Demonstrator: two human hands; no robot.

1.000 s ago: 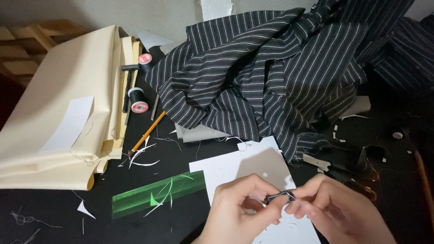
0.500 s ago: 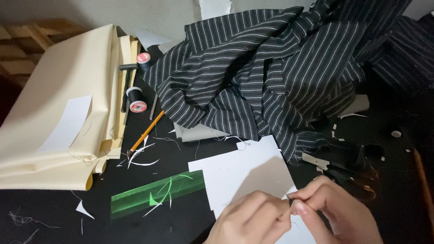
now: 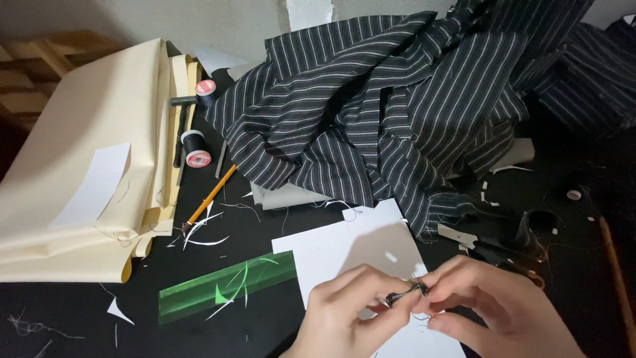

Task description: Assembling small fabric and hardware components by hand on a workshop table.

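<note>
A small dark metal clip is pinched between the fingertips of the left hand and the right hand at the lower centre of the frame, both hands closed on it just above a sheet of white paper. The paper is laid flat on a black table strewn with thread ends and white paper slivers. A translucent green ruler is seen at lower left of the paper, angled upward to the right. A heap of black fabric with thin white stripes, soft and deeply creased, is spread across the upper centre and right. Smooth cream sheets are stacked in the upper left, a white slip resting on them. Beside that stack, two spools of black thread and a yellow pencil are seen. A pale wall is visible along the top edge.
</note>
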